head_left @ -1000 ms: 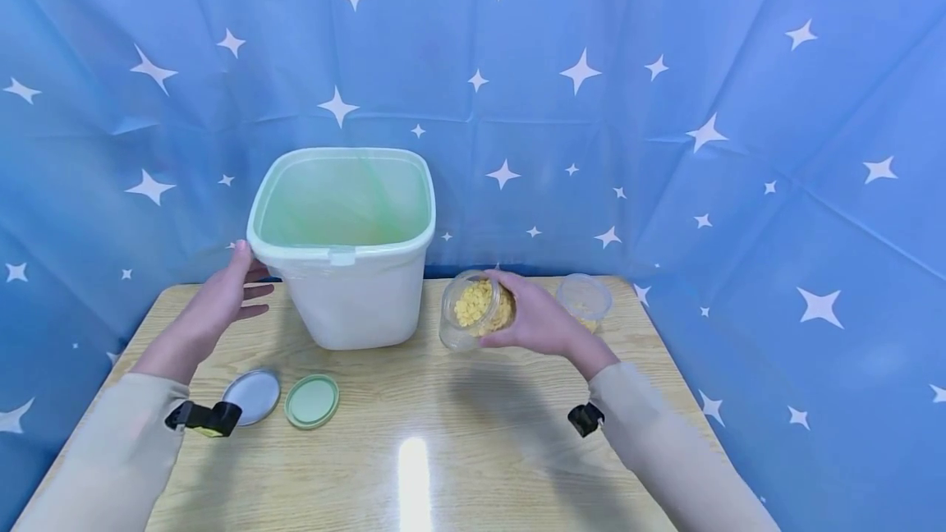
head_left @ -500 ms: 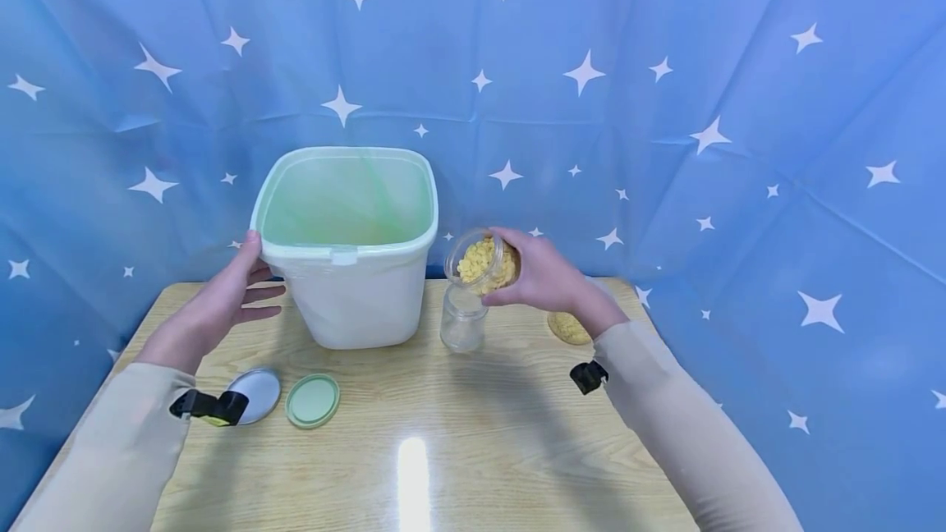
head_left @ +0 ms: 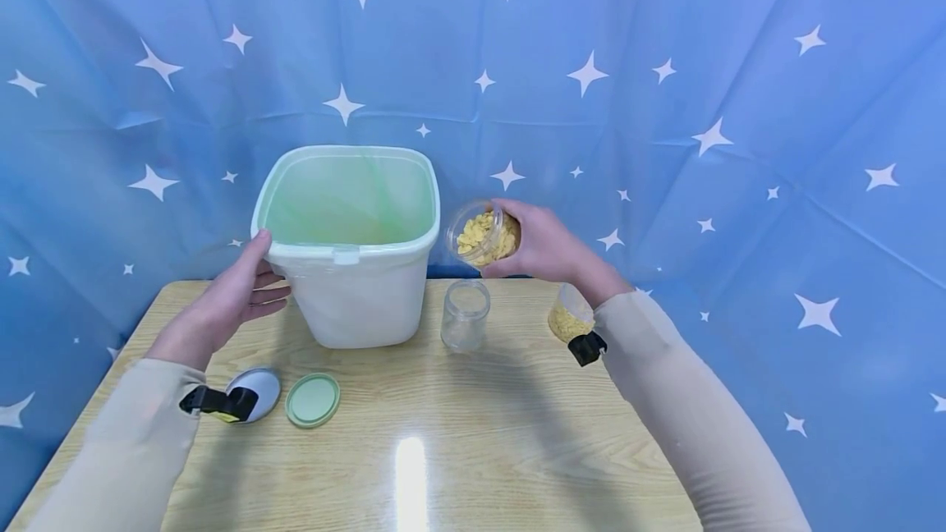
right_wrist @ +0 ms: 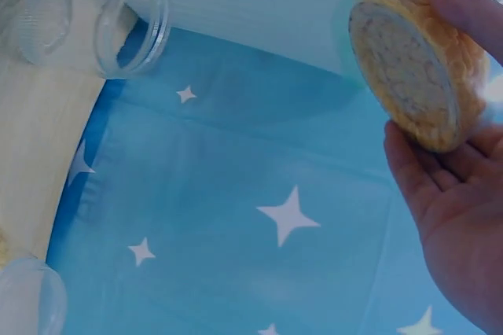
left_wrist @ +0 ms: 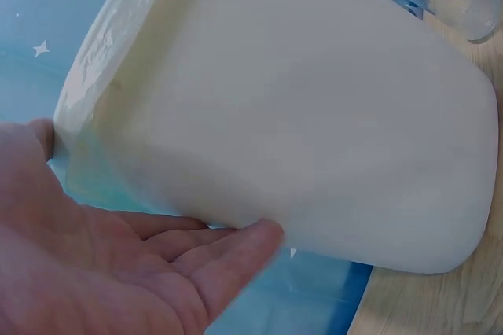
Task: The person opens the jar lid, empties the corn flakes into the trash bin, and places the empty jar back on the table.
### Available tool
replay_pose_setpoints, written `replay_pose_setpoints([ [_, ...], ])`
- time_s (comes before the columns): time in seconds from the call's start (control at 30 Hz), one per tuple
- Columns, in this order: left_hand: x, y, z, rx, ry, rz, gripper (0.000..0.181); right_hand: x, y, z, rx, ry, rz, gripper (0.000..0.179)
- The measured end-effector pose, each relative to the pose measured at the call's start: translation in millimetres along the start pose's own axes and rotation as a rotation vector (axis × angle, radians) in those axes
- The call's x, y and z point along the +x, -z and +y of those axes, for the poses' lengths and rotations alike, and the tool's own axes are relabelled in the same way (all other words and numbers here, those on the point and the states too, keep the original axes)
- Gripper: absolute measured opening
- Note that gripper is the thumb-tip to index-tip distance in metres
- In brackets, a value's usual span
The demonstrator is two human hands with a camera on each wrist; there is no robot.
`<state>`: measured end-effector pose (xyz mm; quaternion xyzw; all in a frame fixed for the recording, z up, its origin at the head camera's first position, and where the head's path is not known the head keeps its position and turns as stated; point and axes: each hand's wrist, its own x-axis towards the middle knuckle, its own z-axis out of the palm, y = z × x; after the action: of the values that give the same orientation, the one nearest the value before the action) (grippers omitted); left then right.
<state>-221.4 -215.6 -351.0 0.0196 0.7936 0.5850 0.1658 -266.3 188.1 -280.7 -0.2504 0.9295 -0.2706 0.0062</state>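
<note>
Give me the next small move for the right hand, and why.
Probably ease the right hand left, bringing the jar of yellow pieces over the white bin before tipping further: the jar is tilted, yet its mouth sits outside the bin, to the right, while the left hand touches the bin's opposite side.

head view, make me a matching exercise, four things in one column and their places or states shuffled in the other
Things:
1. large white plastic tub
2. clear round jar of yellow flakes
3. empty clear round jar
4. pale green round lid

Places or states:
A. standing on the table, right of the tub
B. held tilted by the right hand
C. lying flat on the table
D. touched by the left hand

Pairs: 1-D, 2-B, 3-A, 4-C
</note>
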Motion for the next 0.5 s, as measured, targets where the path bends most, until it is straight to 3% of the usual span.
replay_pose_setpoints([
  [0.3,2.1,-3.1,-0.5,0.014,0.013,0.025,0.100,18.0,14.2,-15.1,-0.047,-0.020,-0.011,0.088],
  [0.5,0.4,-2.8,1.9,0.019,0.013,0.017,0.102,33.6,22.6,-28.0,-0.077,-0.009,-0.004,0.077],
])
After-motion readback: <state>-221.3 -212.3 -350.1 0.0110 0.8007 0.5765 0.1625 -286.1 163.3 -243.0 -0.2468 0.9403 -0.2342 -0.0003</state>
